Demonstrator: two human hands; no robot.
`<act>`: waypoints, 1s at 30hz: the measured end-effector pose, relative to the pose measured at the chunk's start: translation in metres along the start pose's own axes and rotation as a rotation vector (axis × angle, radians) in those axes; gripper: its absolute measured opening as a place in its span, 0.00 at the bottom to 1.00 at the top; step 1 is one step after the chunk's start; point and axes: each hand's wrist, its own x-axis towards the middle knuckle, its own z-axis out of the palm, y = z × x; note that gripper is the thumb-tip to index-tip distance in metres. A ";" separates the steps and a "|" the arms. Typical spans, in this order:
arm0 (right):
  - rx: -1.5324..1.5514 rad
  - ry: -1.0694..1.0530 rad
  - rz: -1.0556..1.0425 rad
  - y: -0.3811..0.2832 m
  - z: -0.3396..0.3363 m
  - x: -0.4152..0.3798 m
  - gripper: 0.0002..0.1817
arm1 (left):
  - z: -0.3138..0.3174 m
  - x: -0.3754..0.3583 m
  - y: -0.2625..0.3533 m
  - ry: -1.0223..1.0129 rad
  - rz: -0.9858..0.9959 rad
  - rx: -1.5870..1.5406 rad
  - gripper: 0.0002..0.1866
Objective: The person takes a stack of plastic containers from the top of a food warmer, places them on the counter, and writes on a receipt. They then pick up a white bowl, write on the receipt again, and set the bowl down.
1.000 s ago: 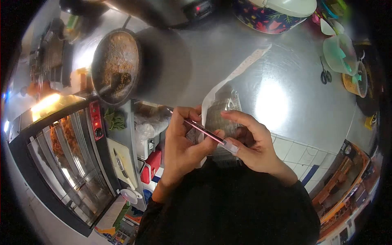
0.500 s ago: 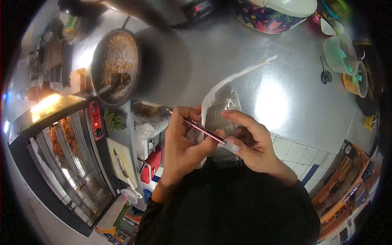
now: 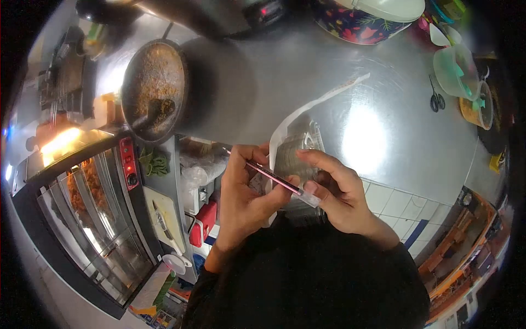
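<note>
My left hand [image 3: 244, 192] is closed around a thin pink-and-black pen [image 3: 275, 177], which slants down to the right across both hands. A long white paper strip [image 3: 300, 109] curves up from behind my left fingers over the metal counter. My right hand [image 3: 348, 200] has its forefinger and thumb apart, the thumb close to the clear end piece [image 3: 311, 199] of the pen. Its other fingers are curled and partly hidden. Under both hands sits a stack of clear plastic containers or lids [image 3: 293, 156], its lower part covered by my hands and dark clothing.
On the steel counter [image 3: 263, 77] are a crusted pan [image 3: 156, 90] at left, scissors [image 3: 436, 102] at right, a flowered pot [image 3: 361, 24] at the back and plastic tubs [image 3: 456, 71]. A glass food warmer [image 3: 93, 219] and a cutting board with a knife [image 3: 164, 219] stand at lower left.
Almost nothing differs. My right thumb has shifted slightly by the pen's clear end, and the view has moved a little; my left hand keeps its hold on the pen.
</note>
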 end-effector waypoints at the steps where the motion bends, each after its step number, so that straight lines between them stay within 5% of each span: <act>1: 0.005 -0.003 0.012 -0.001 0.000 0.000 0.23 | 0.000 0.000 0.000 0.001 0.003 0.000 0.24; 30: -0.031 0.019 0.007 -0.002 0.000 0.001 0.23 | 0.001 0.000 0.002 0.005 -0.035 -0.003 0.24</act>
